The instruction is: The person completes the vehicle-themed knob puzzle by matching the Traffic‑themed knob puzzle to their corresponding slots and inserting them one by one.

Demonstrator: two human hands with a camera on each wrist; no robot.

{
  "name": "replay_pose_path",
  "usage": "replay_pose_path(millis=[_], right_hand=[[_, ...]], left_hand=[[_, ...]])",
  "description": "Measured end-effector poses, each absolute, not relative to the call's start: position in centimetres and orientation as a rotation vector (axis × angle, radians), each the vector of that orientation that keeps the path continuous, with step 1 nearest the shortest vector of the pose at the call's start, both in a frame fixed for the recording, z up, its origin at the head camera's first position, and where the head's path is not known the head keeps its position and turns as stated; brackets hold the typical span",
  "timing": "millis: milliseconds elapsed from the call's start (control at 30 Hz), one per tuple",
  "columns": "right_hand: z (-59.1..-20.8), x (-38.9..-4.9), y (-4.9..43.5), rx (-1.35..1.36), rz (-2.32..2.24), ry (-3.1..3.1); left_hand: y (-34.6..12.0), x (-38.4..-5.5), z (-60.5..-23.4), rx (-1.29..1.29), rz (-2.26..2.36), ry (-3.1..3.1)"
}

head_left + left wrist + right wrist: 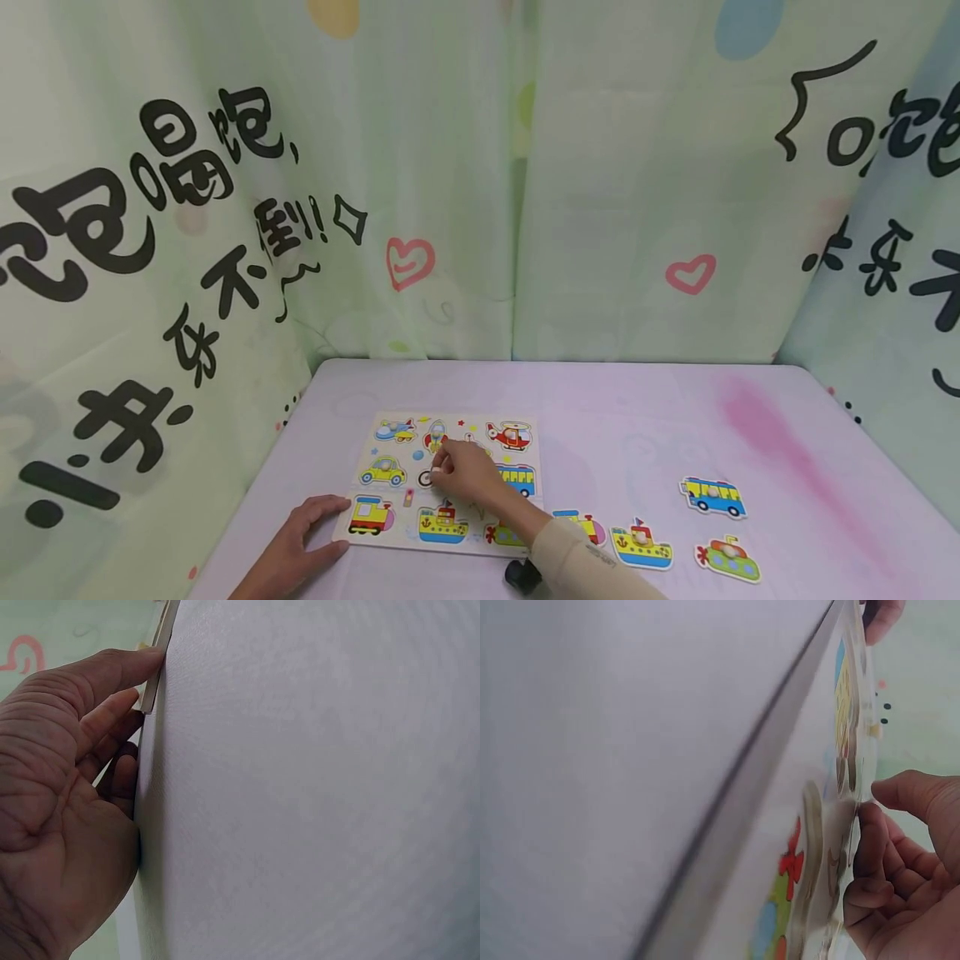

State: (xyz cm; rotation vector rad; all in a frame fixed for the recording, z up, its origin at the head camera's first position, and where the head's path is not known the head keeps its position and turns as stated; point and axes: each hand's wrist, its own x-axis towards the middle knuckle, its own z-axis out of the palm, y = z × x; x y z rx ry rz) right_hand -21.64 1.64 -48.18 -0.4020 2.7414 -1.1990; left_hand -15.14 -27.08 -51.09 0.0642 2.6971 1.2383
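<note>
- Board, flat, pale and rectangular with coloured vehicle pictures [407, 537], lies on the pale lilac-white desk [637, 417], nearer its left edge than its right.
- Left hand [300, 542]: thumb and fingers apart, tips touching the board's left edge by its near-left corner.
- Right hand [468, 473]: above the board's middle, fingers bent, thumb and forefinger close together; cannot tell whether a piece sits between them.
- Loose, off the board's right edge: yellow-and-red train piece [590, 528], partly behind the sleeve [592, 567]; yellow ship piece [642, 547]; green submarine piece [729, 561]; blue-and-yellow bus piece [714, 497], farthest toward the desk's far edge.
</note>
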Motion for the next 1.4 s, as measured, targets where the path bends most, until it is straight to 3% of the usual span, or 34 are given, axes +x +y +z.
replay_pose_path(millis=[600,1400], right_hand=[[-47.2,-18.5,3.2,-0.533,-1.444,2.652],[-46.7,-15.8,6.5,-0.49,-1.344,2.819]], left_hand=[[-27.0,-15.2,-51.0,0.063,1.252,2.706],[-27.2,-14.7,-50.7,0.122,1.255,2.711]])
